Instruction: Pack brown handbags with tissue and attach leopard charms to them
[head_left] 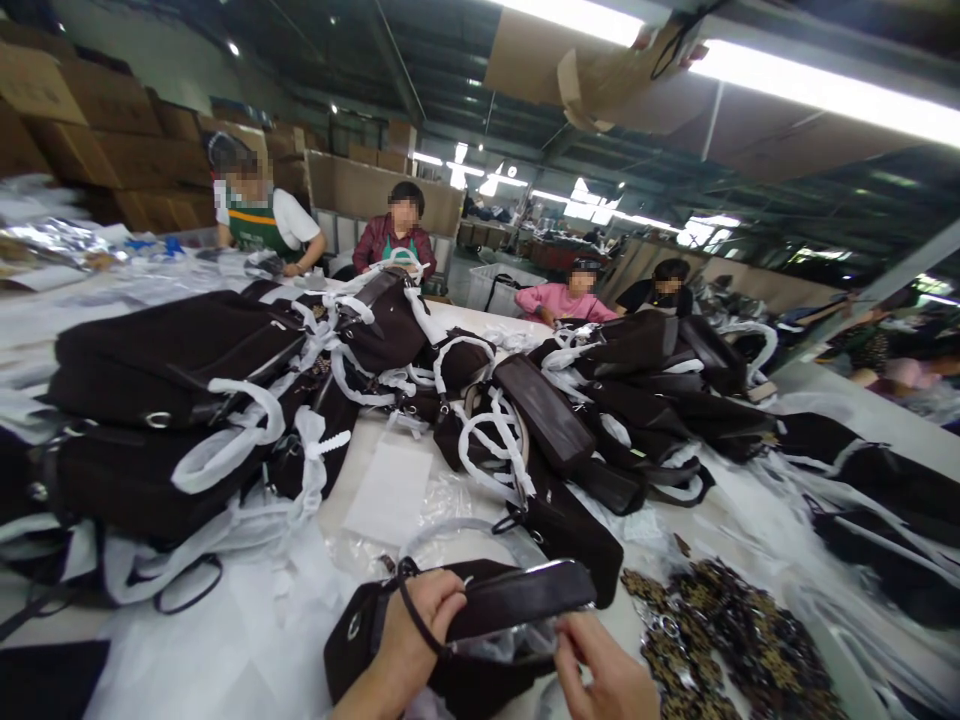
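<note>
At the bottom middle, my left hand (pixel 409 640) grips a dark brown bag (pixel 480 610) by its top edge, a thin black strap looped across the fingers. My right hand (pixel 604 670) pinches the clear plastic wrap (pixel 517 640) at the bag's lower right side. The bag lies on the white table (pixel 390 490), partly sheathed in the plastic. A heap of bronze-coloured metal chain pieces (pixel 720 640) sits just right of my right hand.
Piles of dark brown bags with white foam-wrapped handles (pixel 172 400) cover the table left and centre (pixel 547 420). Several other people sit at the far side (pixel 394 235). Cardboard boxes (pixel 97 120) are stacked at the back left. White wrapping sheets (pixel 247 620) lie near me.
</note>
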